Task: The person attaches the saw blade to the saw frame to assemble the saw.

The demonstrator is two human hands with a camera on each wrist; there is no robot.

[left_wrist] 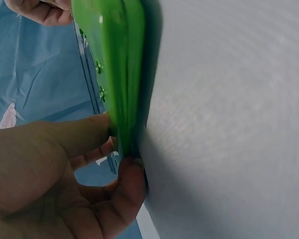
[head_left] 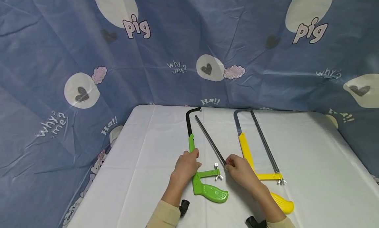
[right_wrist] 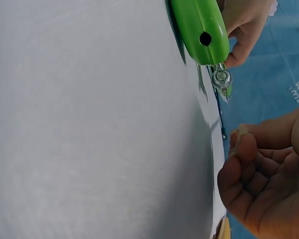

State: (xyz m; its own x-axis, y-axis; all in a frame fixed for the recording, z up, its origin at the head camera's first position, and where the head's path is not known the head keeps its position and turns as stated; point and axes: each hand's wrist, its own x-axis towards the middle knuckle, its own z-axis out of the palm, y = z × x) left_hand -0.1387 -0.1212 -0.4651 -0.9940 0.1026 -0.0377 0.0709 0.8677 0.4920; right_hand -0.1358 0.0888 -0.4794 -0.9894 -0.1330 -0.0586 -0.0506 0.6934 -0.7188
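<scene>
Where my beige sleeves [head_left: 164, 215] end, closest to me, a dark fitting [head_left: 184, 207] sits beside the left wrist. Just beyond lies the green saw frame [head_left: 196, 182], its rounded, glossy handle [head_left: 214, 193] ribbed towards the tip; a short green crossbar [head_left: 208, 173] runs right to a shiny wing nut [head_left: 219, 177] and a metal peg [head_left: 216, 165]. My left grip [head_left: 186, 163] pinches the frame's straight spine between thumb and fingers, just above that crossbar. My right grip [head_left: 241, 170], thumb against forefinger, pinches the near end of the loose blade [head_left: 209, 139], a slim, straight, dark strip. Whether the blade touches the table [head_left: 154, 139] I cannot tell.

What counts most, I judge, is how that blade slants: near end just right of the peg, long axis running away from me and leftward, far end near the frame's black hooked end [head_left: 188, 121] but apart from it. The right grip is the nearer one to it. Further right lies the yellow saw [head_left: 245, 150], partly behind my right arm, with a dark blade spanning its bow. White, faintly creased cloth covers the table; behind hangs wrinkled blue fabric [head_left: 168, 83] printed with pale ovals and hearts.
</scene>
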